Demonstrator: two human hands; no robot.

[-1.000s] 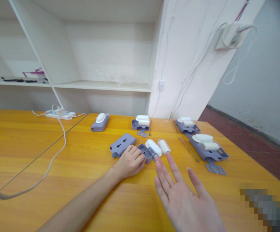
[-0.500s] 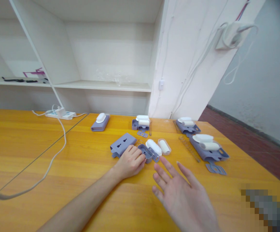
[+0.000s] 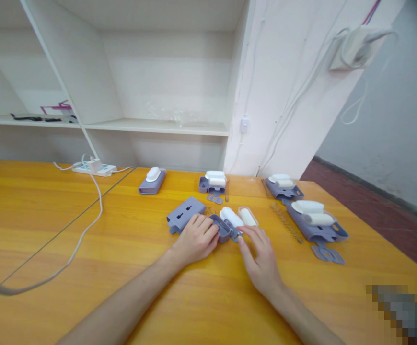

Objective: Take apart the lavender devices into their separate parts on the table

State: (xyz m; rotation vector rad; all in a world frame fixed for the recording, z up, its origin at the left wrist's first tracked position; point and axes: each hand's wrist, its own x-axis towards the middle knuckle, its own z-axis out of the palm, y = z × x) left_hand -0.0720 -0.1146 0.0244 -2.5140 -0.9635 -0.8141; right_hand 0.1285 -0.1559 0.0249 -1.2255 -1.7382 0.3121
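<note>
My left hand (image 3: pixel 198 238) is closed, its curled fingers at the left rim of a small grey-purple oval cup (image 3: pixel 223 231) on the table. To the cup's right, my right hand (image 3: pixel 262 256) has thumb and forefinger drawn together on the end of a flat grey-purple piece with cut-outs (image 3: pixel 233 230). Just behind that lies a white oval cap (image 3: pixel 231 216), beside a white roll in a clear case (image 3: pixel 248 216). A grey-purple housing with two dark slots (image 3: pixel 187 214) rests by my left knuckles, and a thin coiled spring (image 3: pixel 211 211) shows behind the cup.
Similar sets (image 3: pixel 215 179) stand at the back, with more sets (image 3: pixel 314 223) and a long spring (image 3: pixel 286 223) on the right. A slotted flat piece (image 3: pixel 327 254) lies in front of them. A power strip (image 3: pixel 95 167) trails a white cable (image 3: pixel 95 215) across the left. White shelves (image 3: pixel 158 127) rise behind.
My right hand, open with palm up and fingers spread before, has turned over and come down onto the flat piece. My left hand stays by the cup. The view has shifted slightly.
</note>
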